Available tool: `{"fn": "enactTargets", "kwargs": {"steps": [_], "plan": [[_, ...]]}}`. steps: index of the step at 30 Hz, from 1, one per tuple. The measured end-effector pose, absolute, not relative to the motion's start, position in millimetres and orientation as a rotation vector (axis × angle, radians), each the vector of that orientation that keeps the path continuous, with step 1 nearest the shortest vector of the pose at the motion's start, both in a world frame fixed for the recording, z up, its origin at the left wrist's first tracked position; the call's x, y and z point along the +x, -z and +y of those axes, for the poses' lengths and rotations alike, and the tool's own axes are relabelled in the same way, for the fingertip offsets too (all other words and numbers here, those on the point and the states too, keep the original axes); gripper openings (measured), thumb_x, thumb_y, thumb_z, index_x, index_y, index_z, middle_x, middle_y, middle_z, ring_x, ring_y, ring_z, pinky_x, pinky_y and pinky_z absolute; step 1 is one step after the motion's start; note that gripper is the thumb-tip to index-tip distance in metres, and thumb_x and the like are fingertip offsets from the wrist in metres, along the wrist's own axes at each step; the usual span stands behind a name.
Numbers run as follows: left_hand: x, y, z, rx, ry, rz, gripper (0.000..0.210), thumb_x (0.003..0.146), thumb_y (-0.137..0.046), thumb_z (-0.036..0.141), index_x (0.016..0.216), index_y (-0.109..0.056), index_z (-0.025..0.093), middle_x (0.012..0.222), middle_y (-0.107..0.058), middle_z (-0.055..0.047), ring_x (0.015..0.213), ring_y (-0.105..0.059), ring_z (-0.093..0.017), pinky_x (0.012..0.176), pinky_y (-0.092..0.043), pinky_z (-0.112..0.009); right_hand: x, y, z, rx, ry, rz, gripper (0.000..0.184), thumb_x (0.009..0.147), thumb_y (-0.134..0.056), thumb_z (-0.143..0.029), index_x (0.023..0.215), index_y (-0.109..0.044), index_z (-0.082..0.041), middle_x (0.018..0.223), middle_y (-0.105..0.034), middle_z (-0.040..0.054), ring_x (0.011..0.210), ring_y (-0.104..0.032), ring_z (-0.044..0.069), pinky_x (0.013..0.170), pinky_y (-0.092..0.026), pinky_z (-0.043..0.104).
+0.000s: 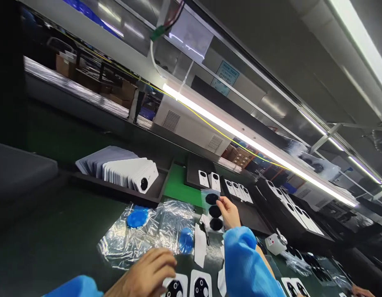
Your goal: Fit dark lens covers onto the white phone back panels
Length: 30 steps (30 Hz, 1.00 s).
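My right hand (229, 211), in a blue sleeve, pinches the edge of a clear sheet of black round stickers (215, 211). Three black discs show on it in a column. My left hand (152, 270) is held low with bent, loosely parted fingers and no object seen in it. Just right of it are a white phone back panel (181, 278) with a round black camera area, partly hidden by my fingers, and a second phone back panel (201, 284). Crumpled clear plastic bags (166, 225) with blue round pieces (137, 217) lie beyond my left hand.
A black tray (116, 183) holds a fanned stack of white panels (129, 171). More panels stand in black trays (249, 210) at the right. White paper strips (199, 245), a black pen (207, 238) and a white bottle (275, 243) lie nearby. Another person's hand (362, 291) shows lower right.
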<state>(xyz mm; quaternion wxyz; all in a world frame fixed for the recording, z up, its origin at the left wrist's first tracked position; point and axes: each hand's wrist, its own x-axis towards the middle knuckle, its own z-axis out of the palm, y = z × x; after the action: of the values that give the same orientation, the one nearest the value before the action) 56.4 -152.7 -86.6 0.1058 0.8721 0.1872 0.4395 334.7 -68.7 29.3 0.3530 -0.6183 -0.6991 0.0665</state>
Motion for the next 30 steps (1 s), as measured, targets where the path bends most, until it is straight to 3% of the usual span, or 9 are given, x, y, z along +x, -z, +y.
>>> {"fn": "enactTargets", "kwargs": {"steps": [4,8,14,22,30], "plan": [[40.8,20.8,-126.8,2.521,-1.563,0.78,0.022,0.094,-0.048,0.014,0.112,-0.055,0.024,0.113,-0.064,-0.002,0.116,-0.053,-0.019,0.101,-0.041,-0.03,279.1,-18.8,-82.1,-1.381,-0.359,-1.878,0.041,0.084,-0.05,-0.058,0.078,-0.064,-0.019,0.071,-0.066,0.0015,0.067,-0.062,0.016,0.062,-0.049,0.025],[39.5,-7.6,-99.0,2.382,-1.867,1.011,0.012,0.094,-0.048,0.016,0.091,-0.057,0.021,0.089,-0.064,-0.001,0.094,-0.057,-0.02,0.088,-0.043,-0.036,247.3,-15.1,-93.4,-1.254,-0.464,-1.933,0.036,0.087,-0.051,-0.05,0.08,-0.066,-0.018,0.071,-0.068,0.0024,0.064,-0.061,0.015,0.058,-0.048,0.023],[40.2,-8.4,-87.4,2.432,-1.853,1.067,0.011,0.086,-0.057,0.012,0.085,-0.057,0.023,0.083,-0.061,0.0,0.089,-0.056,-0.022,0.082,-0.042,-0.037,223.3,-18.8,-103.8,-1.15,-0.446,-1.983,0.028,0.09,-0.051,-0.039,0.085,-0.069,-0.018,0.071,-0.068,0.0018,0.064,-0.062,0.014,0.062,-0.05,0.021],[44.3,-9.3,-97.2,2.348,-1.82,1.166,0.01,0.087,-0.052,0.011,0.084,-0.052,0.021,0.085,-0.058,-0.001,0.088,-0.053,-0.021,0.082,-0.038,-0.036,210.0,-21.2,-106.7,-1.128,-0.413,-1.985,0.039,0.089,-0.049,-0.051,0.083,-0.072,-0.019,0.068,-0.068,0.0032,0.061,-0.064,0.017,0.061,-0.054,0.027],[40.9,-7.5,-91.3,2.397,-1.676,1.167,0.01,0.084,-0.057,0.012,0.082,-0.052,0.021,0.083,-0.055,0.0,0.085,-0.051,-0.021,0.078,-0.036,-0.035,213.9,-18.2,-107.0,-1.174,-0.459,-1.953,0.036,0.088,-0.051,-0.05,0.084,-0.071,-0.021,0.069,-0.069,0.0033,0.062,-0.064,0.018,0.061,-0.051,0.029]]}}
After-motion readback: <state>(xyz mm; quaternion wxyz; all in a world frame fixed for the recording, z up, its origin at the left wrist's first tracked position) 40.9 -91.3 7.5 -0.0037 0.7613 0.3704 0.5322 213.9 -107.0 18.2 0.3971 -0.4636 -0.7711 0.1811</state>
